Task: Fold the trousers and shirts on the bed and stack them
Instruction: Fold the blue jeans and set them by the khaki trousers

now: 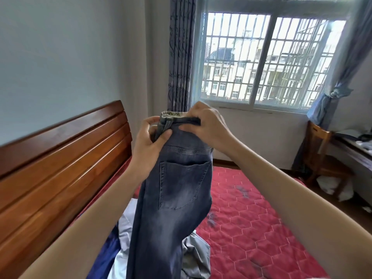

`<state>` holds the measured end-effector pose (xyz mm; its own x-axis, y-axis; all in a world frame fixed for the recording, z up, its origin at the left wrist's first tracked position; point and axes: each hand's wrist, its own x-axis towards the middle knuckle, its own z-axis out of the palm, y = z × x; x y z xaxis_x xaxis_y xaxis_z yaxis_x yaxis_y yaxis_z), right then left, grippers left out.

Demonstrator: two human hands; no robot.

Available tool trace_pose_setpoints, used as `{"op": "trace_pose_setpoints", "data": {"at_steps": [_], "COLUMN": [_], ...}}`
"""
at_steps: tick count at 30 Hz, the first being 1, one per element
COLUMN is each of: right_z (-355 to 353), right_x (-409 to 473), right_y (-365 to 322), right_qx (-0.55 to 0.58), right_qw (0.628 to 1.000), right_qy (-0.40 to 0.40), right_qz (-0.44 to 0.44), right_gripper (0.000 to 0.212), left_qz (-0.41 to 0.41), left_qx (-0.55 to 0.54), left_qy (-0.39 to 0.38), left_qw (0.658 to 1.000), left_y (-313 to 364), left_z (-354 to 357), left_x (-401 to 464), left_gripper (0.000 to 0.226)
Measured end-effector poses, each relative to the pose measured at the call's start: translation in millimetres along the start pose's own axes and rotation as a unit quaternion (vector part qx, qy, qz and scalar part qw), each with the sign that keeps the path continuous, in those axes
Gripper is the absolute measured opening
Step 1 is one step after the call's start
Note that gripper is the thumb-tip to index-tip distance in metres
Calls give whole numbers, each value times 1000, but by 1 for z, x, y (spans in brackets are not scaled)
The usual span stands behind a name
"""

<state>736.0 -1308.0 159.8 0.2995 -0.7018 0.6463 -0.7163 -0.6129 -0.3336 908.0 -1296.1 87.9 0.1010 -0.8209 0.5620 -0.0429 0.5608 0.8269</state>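
holding the jeans (pixel 177 190) raised above the bed (pixel 251 214), the left hand (pixel 149 146) and right hand (pixel 205 125) each pinch the waistband. risk: an uneven pinch probably skews the fold, or the hanging legs snag the unfolded clothes (pixel 193 256) beneath. no containers in view.

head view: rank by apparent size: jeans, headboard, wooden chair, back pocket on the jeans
1. headboard
2. jeans, held up close to the camera, so they look inflated
3. wooden chair, partly hidden
4. back pocket; close call with the chair
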Motion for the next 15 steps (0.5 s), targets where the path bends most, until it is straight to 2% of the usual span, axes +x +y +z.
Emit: {"op": "trace_pose_setpoints", "data": {"at_steps": [3,7,10,13,15], "right_z": [-17,-27,-28,-23,-18], "right_x": [12,18,13,8,4], "right_y": [-5,-16,-13,-8,-6], "right_qx": [44,22,25,7,1], "right_qw": [998,997,995,998,998], "right_qy": [30,-60,-81,-35,6], "right_qz": [25,35,49,61,70], "right_gripper": [13,14,17,17,18], "left_qz": [30,6,-29,-83,-137], "left_qx": [1,-59,-100,-149,-209], "left_qy": [-11,18,6,-22,-47], "left_qw": [1000,998,995,985,967], "left_y": [6,10,12,20,25], "left_z": [-3,2,5,6,6], "left_x": [6,6,0,-5,-8], "left_gripper": [16,11,13,15,29]}}
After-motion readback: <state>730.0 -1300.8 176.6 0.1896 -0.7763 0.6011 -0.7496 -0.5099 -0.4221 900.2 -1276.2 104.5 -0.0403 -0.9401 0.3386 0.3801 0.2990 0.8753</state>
